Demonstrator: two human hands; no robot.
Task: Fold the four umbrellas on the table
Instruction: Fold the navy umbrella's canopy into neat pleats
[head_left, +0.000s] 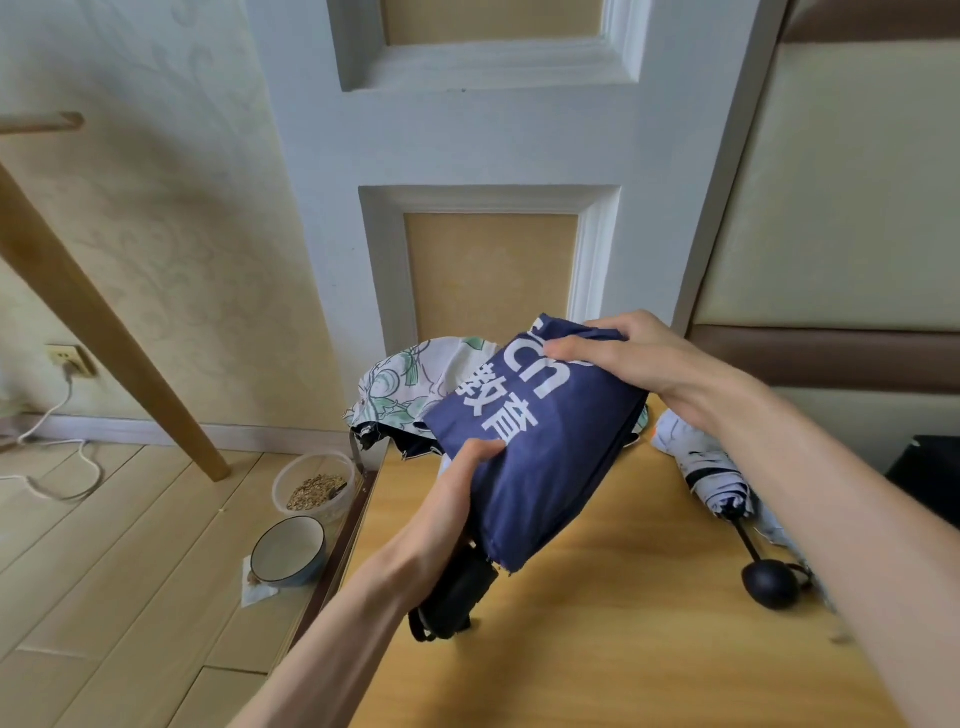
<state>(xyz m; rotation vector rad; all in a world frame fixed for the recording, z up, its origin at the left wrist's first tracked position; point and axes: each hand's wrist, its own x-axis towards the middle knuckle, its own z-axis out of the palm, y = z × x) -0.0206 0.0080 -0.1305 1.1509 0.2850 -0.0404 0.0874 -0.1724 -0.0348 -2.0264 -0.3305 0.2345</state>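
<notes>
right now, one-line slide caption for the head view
Left hand and right hand grip a navy umbrella above the table; a floral umbrella and a pale umbrella wait nearby.

Centre: navy-blue umbrella (545, 441) with large white lettering, its handle (457, 597) black. Behind it: floral umbrella (410, 384), white with green leaves and dark outlines. Right: pale umbrella (701, 462) (bluish white, dark-marked), its knob handle (769, 584) black. Beneath, the table (623, 649): honey-yellow wood grain. Lower left: bowl (288, 553), grey-blue outside, white inside.

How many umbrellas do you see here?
3. The navy umbrella is held by the left hand and right hand; the floral umbrella lies behind it; the pale umbrella lies to its right. Another may be hidden.
</notes>
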